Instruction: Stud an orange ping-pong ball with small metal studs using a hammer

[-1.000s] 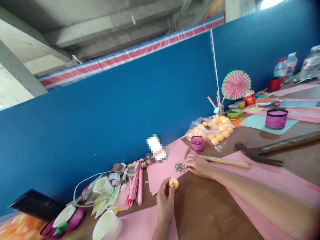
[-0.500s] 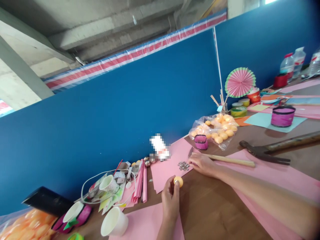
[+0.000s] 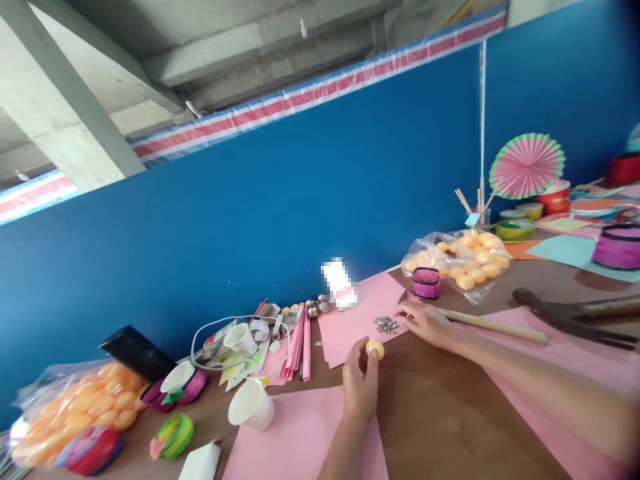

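Note:
My left hand (image 3: 361,377) pinches a small yellow-orange ball (image 3: 375,350) between thumb and fingers, above the brown tabletop (image 3: 430,393). A pale, shiny spot shows on the ball beside the thumb; I cannot make out what it is. Just right of a heap of small shiny silver pieces (image 3: 386,325), my right hand (image 3: 425,323) rests with its fingers stretched toward them. The heap lies on a pink paper sheet (image 3: 350,320). Partly behind the right hand is a tool with a wooden handle (image 3: 495,325); its dark tip pokes out beyond the fingers.
A claw hammer (image 3: 565,320) lies at the right. Behind are a bag of yellow balls (image 3: 475,257) and a purple band-like holder (image 3: 426,283). To the left stand a white cup (image 3: 251,405), pink paper strips (image 3: 299,343) and a larger bag of orange balls (image 3: 85,407). A blue partition (image 3: 250,220) rises behind.
The view has swung left, so everything sits further right and more of the table's left end shows. The left hand still holds the ball; the right hand stays by the silver heap.

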`<control>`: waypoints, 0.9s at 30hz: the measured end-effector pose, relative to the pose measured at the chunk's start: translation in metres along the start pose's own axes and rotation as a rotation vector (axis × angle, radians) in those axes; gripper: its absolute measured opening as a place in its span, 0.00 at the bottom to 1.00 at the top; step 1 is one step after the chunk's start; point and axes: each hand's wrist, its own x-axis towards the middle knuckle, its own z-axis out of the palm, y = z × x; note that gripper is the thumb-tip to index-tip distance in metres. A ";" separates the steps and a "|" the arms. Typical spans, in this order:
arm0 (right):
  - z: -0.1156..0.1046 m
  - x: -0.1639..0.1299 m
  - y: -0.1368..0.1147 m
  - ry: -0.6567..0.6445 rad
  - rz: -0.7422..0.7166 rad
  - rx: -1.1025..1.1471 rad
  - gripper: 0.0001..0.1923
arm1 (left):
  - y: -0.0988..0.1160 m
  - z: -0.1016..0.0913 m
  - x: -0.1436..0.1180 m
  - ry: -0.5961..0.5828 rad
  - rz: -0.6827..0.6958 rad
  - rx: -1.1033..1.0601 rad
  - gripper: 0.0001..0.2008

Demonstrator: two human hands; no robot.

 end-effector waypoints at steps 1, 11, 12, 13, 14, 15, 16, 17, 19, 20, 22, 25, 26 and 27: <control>0.000 -0.001 -0.004 -0.003 -0.021 -0.002 0.09 | 0.000 0.000 0.000 0.001 0.000 -0.006 0.22; -0.003 -0.003 -0.044 -0.171 -0.109 0.101 0.10 | 0.000 0.001 0.000 0.000 0.010 -0.046 0.22; -0.002 -0.002 -0.045 -0.167 -0.071 0.166 0.10 | 0.000 0.001 0.001 0.012 0.021 -0.038 0.22; -0.001 0.000 -0.047 -0.158 -0.020 0.245 0.10 | 0.000 0.000 0.001 0.019 0.029 -0.027 0.22; 0.001 0.001 -0.047 -0.142 0.042 0.331 0.11 | -0.001 0.000 0.001 0.022 0.031 -0.016 0.23; 0.004 0.003 -0.047 -0.125 0.107 0.421 0.12 | -0.002 0.000 0.001 0.022 0.029 -0.009 0.23; 0.007 0.004 -0.047 -0.106 0.171 0.508 0.12 | -0.002 0.000 0.001 0.019 0.027 -0.005 0.24; 0.011 0.004 -0.046 -0.085 0.229 0.589 0.13 | -0.003 0.000 0.001 0.018 0.027 -0.005 0.24; 0.017 0.004 -0.045 -0.045 0.317 0.722 0.14 | -0.005 0.000 0.001 0.020 0.033 -0.014 0.24; 0.019 0.003 -0.044 -0.031 0.343 0.769 0.14 | -0.006 0.001 0.001 0.021 0.035 -0.018 0.24; 0.022 0.001 -0.044 -0.021 0.370 0.824 0.14 | -0.007 0.001 0.001 0.017 0.025 -0.020 0.25; 0.023 -0.003 -0.046 -0.038 0.380 0.855 0.13 | -0.007 0.002 0.000 0.013 0.007 -0.024 0.27; 0.022 -0.005 -0.047 -0.053 0.376 0.862 0.13 | -0.007 0.002 0.000 0.014 0.004 -0.028 0.27; 0.022 -0.007 -0.048 -0.073 0.369 0.869 0.12 | -0.006 0.002 0.000 0.016 0.003 -0.031 0.27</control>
